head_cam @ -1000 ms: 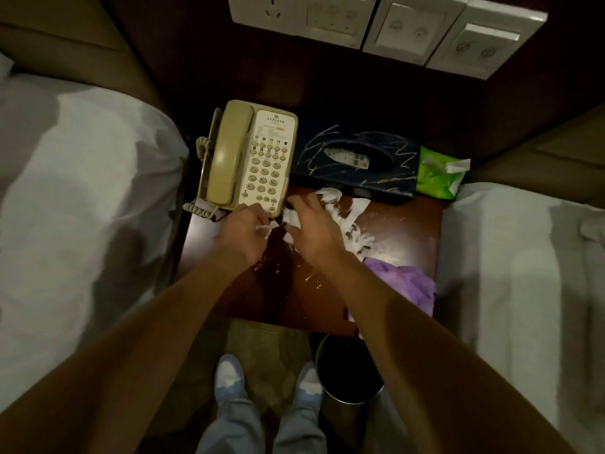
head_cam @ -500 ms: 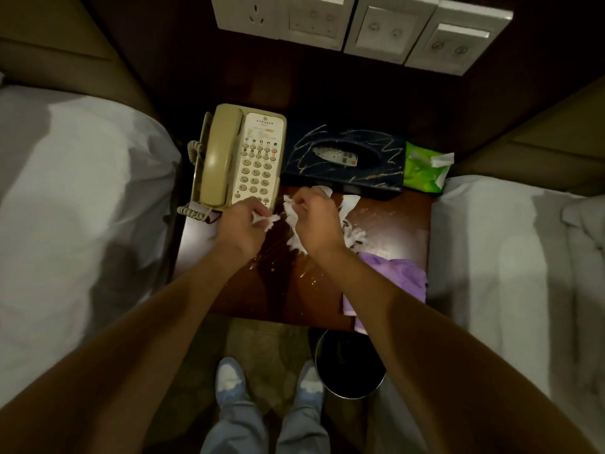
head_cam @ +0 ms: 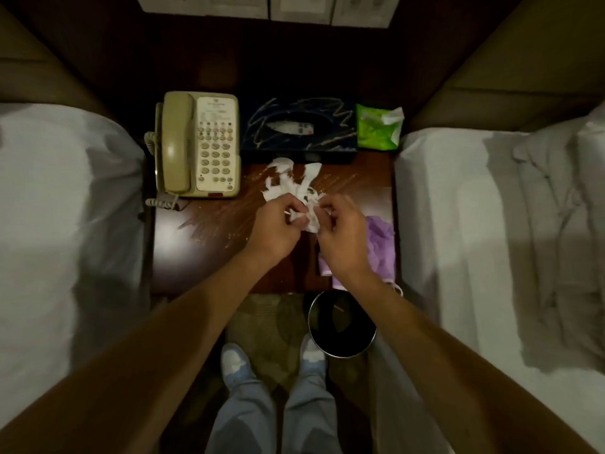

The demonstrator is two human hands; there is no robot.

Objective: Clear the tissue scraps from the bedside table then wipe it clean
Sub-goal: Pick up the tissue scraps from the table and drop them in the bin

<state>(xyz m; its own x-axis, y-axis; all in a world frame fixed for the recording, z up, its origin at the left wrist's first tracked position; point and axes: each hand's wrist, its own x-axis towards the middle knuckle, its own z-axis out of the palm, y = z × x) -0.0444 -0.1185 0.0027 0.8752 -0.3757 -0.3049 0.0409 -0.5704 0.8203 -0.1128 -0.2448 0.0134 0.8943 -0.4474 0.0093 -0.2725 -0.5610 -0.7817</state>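
Note:
White tissue scraps [head_cam: 294,180] lie on the dark wooden bedside table [head_cam: 203,253], in front of the tissue box. My left hand [head_cam: 275,224] and my right hand [head_cam: 340,231] meet over the table's middle, both pinching a bunch of the scraps [head_cam: 309,219] between them. More torn strips trail from the bunch back toward the box. Small crumbs and streaks speckle the tabletop. A purple cloth [head_cam: 378,237] lies at the table's right edge, partly under my right wrist.
A beige telephone [head_cam: 199,144] sits at the table's back left, a dark tissue box [head_cam: 299,131] behind the scraps, a green packet [head_cam: 378,131] at back right. A round black bin [head_cam: 342,324] stands on the floor before the table. White beds flank both sides.
Both hands have shifted right, away from the telephone, and gathered the scraps into a bunch held between them. The view has tilted downward.

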